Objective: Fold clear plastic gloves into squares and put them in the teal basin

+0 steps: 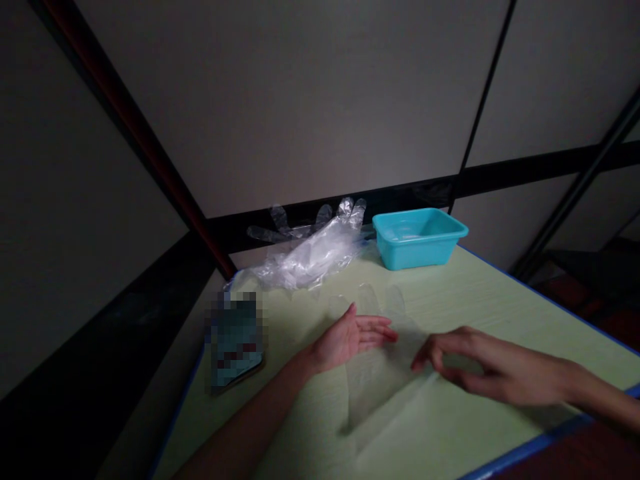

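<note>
Head cam here, so clock directions run from the clear plastic glove (375, 390) lying loose in the middle of the pale green table (480, 300). It's see-through and kinda hard to make out, but its finger tips point roughly to 12 and the wide end spreads toward 6.

Left hand (336, 343) sits at about 10 o'clock, palm showing, fingers straight and side by side, thumb sticking up. Nothing gripped in it; those fingers reach over the film, though I can't tell if they're actually touching it. Right hand (493, 367) is at 3 o'clock, fingers curled down near the glove's edge. Bit blurry, so I honestly can't tell whether it's got the plastic pinched.

Other stuff: a crumpled pile of clear gloves (320, 260) at 11, some of its fingers poking up against the paneled wall (325, 107). Teal plastic basket (413, 253) between 12 and 1, just beside that pile. Around 9:30 there's some pixelated greenish item (237, 340), no clue what it is. Blue trim runs round the tabletop.
</note>
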A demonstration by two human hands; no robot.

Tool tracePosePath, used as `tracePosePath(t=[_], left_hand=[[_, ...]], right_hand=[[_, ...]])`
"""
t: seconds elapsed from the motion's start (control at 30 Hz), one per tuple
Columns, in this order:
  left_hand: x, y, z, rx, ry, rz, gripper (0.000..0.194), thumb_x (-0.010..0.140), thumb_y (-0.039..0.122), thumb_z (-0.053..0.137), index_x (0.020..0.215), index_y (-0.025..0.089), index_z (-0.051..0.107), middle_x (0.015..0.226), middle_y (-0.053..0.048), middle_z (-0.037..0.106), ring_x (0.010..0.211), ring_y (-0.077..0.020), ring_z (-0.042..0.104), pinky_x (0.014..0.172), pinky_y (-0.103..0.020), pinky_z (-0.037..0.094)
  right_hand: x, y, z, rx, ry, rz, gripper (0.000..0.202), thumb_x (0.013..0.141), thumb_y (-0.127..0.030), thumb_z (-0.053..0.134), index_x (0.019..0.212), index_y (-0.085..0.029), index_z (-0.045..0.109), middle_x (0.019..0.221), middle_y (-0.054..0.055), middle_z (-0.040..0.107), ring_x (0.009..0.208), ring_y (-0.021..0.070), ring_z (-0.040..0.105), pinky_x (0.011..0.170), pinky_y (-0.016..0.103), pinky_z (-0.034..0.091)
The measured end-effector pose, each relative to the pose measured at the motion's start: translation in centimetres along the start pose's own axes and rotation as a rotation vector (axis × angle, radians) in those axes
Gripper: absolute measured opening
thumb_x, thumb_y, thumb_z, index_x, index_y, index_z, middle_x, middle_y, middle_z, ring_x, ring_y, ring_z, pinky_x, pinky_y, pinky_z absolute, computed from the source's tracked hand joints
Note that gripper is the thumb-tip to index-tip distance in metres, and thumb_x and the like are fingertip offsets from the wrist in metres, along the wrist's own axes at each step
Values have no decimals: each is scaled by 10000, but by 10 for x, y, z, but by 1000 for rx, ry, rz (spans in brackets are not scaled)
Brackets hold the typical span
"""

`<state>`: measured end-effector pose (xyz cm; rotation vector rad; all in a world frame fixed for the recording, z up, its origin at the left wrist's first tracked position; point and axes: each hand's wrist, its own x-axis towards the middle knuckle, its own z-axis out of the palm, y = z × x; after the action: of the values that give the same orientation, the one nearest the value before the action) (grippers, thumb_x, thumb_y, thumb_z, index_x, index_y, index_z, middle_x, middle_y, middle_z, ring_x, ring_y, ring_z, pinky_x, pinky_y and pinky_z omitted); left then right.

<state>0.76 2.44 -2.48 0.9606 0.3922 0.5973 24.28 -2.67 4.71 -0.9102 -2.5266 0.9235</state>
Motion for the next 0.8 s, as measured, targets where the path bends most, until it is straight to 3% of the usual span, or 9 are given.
tracePosePath(t=[0.1,0.23,0.37,0.47,0.6,0.8], left_hand=[[0,0,0,-31,33,-11,655,829,580,243,1029,65,595,1025,-145,616,997,-236,530,939,-358,259],[-3,4,2,-109,27,-50,816,763,688,183,1043,34,583,1061,-173,596,1083,-276,476,976,-381,203],[-5,10,6,-227,-21,-10,947,654,781,240,1027,-23,574,1058,-227,580,1084,-341,462,979,-428,171],[-4,9,4,-264,-50,2,801,669,709,394,1018,12,581,1073,-206,579,1073,-357,467,970,-446,160],[-3,5,-1,-183,22,-33,410,782,392,503,1071,106,556,1080,-133,596,1054,-303,506,961,-404,155],[-5,7,-1,-252,67,-39,409,824,355,436,1151,115,487,1059,-146,603,1025,-291,530,917,-398,231]], right_hand=[[21,25,-5,383,41,29,134,834,-277,419,758,-174,460,767,31,560,768,154,551,639,274,437],[47,53,-4,718,146,126,152,812,-315,471,754,-191,404,694,-7,543,669,138,577,599,274,451],[61,70,4,911,291,207,162,780,-327,509,791,-206,402,639,-20,562,547,112,570,513,238,451],[65,77,9,979,390,240,180,737,-308,564,778,-208,420,554,-63,495,446,65,489,447,187,422],[63,80,9,1013,363,257,203,735,-333,574,797,-205,429,581,-60,503,477,65,492,457,187,430],[56,78,8,957,166,189,333,710,-276,629,957,-192,423,649,-40,558,538,78,521,494,190,409]])
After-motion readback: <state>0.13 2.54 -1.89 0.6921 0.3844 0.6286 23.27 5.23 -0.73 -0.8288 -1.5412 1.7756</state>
